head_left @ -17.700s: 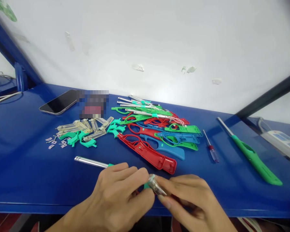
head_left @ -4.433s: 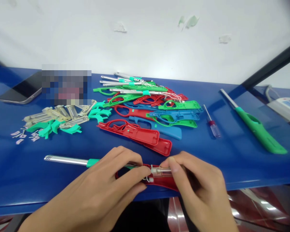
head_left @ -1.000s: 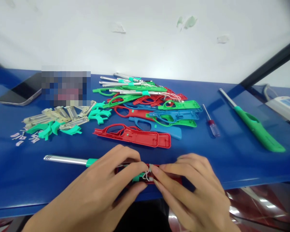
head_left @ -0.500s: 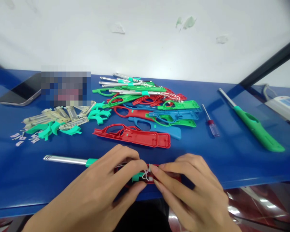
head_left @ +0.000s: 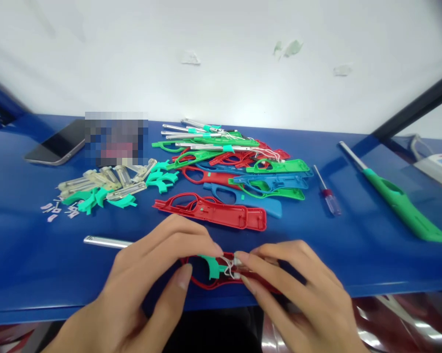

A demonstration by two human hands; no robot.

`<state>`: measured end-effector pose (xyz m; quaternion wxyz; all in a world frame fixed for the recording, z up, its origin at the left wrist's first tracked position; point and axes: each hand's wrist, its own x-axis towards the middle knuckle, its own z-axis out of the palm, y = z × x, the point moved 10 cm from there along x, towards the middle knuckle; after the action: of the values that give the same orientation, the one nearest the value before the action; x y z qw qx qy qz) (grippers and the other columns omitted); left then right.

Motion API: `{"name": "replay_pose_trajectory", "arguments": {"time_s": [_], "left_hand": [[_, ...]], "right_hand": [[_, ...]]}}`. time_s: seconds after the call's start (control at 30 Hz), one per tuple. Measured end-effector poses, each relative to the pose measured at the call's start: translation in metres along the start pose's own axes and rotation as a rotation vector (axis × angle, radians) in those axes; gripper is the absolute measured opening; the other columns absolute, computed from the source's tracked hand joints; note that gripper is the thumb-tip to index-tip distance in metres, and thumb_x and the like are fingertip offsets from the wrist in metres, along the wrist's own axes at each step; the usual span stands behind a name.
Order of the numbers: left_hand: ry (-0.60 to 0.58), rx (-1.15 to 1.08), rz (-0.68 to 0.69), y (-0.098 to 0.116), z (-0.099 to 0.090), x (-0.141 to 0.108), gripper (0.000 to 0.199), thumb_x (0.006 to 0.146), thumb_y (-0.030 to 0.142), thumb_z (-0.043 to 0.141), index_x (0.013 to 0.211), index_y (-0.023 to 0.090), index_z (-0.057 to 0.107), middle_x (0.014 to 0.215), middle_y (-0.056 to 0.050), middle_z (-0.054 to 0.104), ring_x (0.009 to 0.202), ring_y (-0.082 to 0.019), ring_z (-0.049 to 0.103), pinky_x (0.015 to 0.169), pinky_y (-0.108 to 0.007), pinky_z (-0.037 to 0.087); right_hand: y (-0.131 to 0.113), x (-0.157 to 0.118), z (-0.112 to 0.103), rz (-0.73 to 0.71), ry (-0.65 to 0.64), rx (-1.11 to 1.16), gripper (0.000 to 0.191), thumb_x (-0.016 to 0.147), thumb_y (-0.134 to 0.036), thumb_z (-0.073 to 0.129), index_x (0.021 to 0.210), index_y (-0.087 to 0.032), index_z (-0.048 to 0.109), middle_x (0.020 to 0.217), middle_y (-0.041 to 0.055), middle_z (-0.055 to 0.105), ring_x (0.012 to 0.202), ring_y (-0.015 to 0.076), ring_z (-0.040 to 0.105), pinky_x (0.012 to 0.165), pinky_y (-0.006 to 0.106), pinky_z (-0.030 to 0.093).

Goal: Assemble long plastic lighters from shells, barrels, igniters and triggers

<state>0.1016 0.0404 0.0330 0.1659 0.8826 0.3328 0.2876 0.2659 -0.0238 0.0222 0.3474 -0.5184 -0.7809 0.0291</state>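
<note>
In front of me lies a red half-shell of a long-nosed gas lighter point(head_left: 205, 285), with a turquoise trigger point(head_left: 214, 267) and thin white wires point(head_left: 228, 267) inside. Its metal tube point(head_left: 106, 241) sticks out leftward past my left hand point(head_left: 150, 274). That hand has its thumb lifted apart, while a forefinger tip touches the shell by the wires. My right hand point(head_left: 301, 289) grips the shell's right part between thumb and fingers, at the small white wire ends. The fingers hide much of the shell's right end.
Behind lies a pile of coloured lighter shells point(head_left: 224, 213) and metal tubes point(head_left: 206, 147). Left are turquoise triggers point(head_left: 162, 179), clear fuel tanks point(head_left: 127, 191), small pale bits point(head_left: 51, 217) and a phone point(head_left: 57, 142). A screwdriver point(head_left: 330, 198) and whole green lighter point(head_left: 401, 206) lie right.
My left thumb has pulled back from the shell, uncovering more of the turquoise trigger. The right hand keeps its grip. The view has shifted slightly.
</note>
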Motion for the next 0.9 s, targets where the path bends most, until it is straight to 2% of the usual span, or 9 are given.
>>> {"name": "replay_pose_trajectory", "arguments": {"time_s": [0.13, 0.27, 0.47, 0.67, 0.9], "left_hand": [[0.026, 0.041, -0.023, -0.010, -0.010, -0.007, 0.020, 0.103, 0.036, 0.072, 0.121, 0.029, 0.077, 0.116, -0.006, 0.076, 0.108, -0.023, 0.071, 0.096, -0.035, 0.064], [0.039, 0.062, -0.011, -0.020, -0.018, -0.018, 0.019, 0.107, 0.023, 0.064, 0.120, 0.030, 0.076, 0.119, -0.003, 0.073, 0.111, -0.019, 0.069, 0.097, -0.029, 0.060], [-0.061, 0.010, 0.039, -0.024, -0.009, -0.021, 0.033, 0.110, 0.009, 0.053, 0.120, 0.031, 0.076, 0.114, 0.000, 0.072, 0.097, -0.012, 0.071, 0.083, -0.018, 0.058], [-0.019, -0.042, 0.029, -0.026, -0.019, -0.014, 0.023, 0.111, 0.017, 0.059, 0.109, 0.028, 0.079, 0.106, 0.002, 0.075, 0.089, -0.009, 0.074, 0.079, -0.014, 0.059], [-0.063, -0.024, -0.083, -0.038, -0.022, -0.018, 0.022, 0.111, 0.023, 0.060, 0.119, 0.035, 0.076, 0.120, 0.004, 0.075, 0.107, -0.013, 0.073, 0.093, -0.021, 0.060]], "right_hand": [[0.000, 0.001, -0.002, -0.008, 0.012, -0.007, 0.022, 0.110, -0.025, 0.064, 0.126, -0.029, 0.077, 0.109, -0.0010, 0.074, 0.098, 0.0109, 0.067, 0.088, 0.020, 0.055], [-0.001, 0.002, -0.002, -0.023, 0.015, -0.002, 0.021, 0.109, -0.023, 0.064, 0.124, -0.030, 0.078, 0.107, -0.0014, 0.074, 0.096, 0.0097, 0.069, 0.087, 0.019, 0.056], [-0.002, 0.008, -0.002, -0.027, 0.008, -0.009, 0.021, 0.109, -0.024, 0.064, 0.122, -0.030, 0.079, 0.103, -0.0007, 0.076, 0.090, 0.0106, 0.071, 0.079, 0.020, 0.060], [-0.002, 0.010, -0.002, -0.033, -0.005, 0.005, 0.019, 0.109, -0.025, 0.064, 0.118, -0.030, 0.080, 0.101, -0.0006, 0.078, 0.088, 0.0122, 0.074, 0.076, 0.022, 0.063], [-0.003, 0.010, -0.004, -0.069, 0.003, -0.013, 0.019, 0.110, -0.027, 0.063, 0.116, -0.029, 0.081, 0.099, 0.0001, 0.079, 0.085, 0.0111, 0.075, 0.074, 0.019, 0.063]]}}
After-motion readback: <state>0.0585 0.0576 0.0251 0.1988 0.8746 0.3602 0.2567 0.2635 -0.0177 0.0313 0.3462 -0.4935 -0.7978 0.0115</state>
